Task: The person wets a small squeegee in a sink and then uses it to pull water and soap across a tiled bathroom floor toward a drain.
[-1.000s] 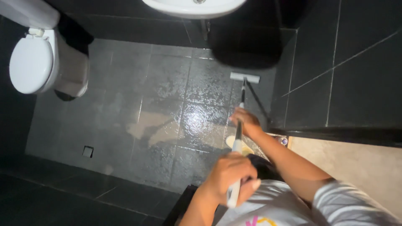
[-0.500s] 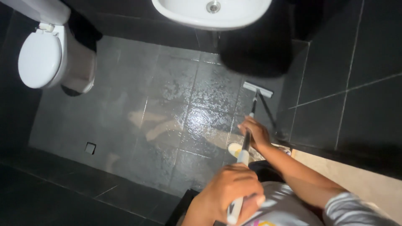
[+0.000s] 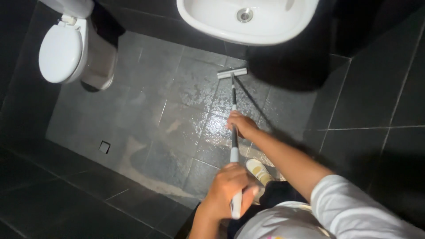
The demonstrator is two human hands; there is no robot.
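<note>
Both hands grip the mop handle (image 3: 233, 146): the left hand (image 3: 228, 192) closed near its top, the right hand (image 3: 241, 125) closed lower down. The mop head (image 3: 232, 73) rests on the wet floor (image 3: 177, 119) below the sink (image 3: 248, 20)

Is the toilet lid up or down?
Down. The toilet shows its smooth white lid lying flat over the bowl; no water or seat ring is visible.

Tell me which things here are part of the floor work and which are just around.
In use: floor squeegee, left hand and right hand gripping its handle, wet dark tile floor.
Just around: toilet, sink, floor drain.
</note>
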